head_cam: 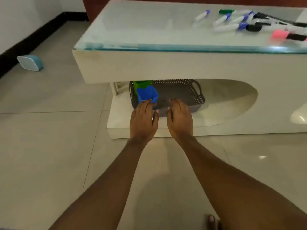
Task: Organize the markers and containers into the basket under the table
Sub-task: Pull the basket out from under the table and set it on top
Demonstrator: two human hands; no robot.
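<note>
A grey perforated basket (184, 90) sits on the lower shelf under the table. Inside its left end stand a blue container (147, 94) and, behind it, a green container (142, 83), partly hidden by the tabletop. My left hand (142, 118) lies flat over the basket's near rim, fingertips touching the blue container. My right hand (180, 117) rests flat on the near rim beside it, fingers extended, holding nothing. Several markers (232, 22) with blue, green and black caps lie on the glass tabletop at the far right, beside a pink-capped one (280, 34).
The white table (149, 67) has a glass top and an oval cut-out above its lower shelf (224, 103). A light blue box (30, 62) lies on the tiled floor by the black skirting at left. A toe shows at the bottom edge.
</note>
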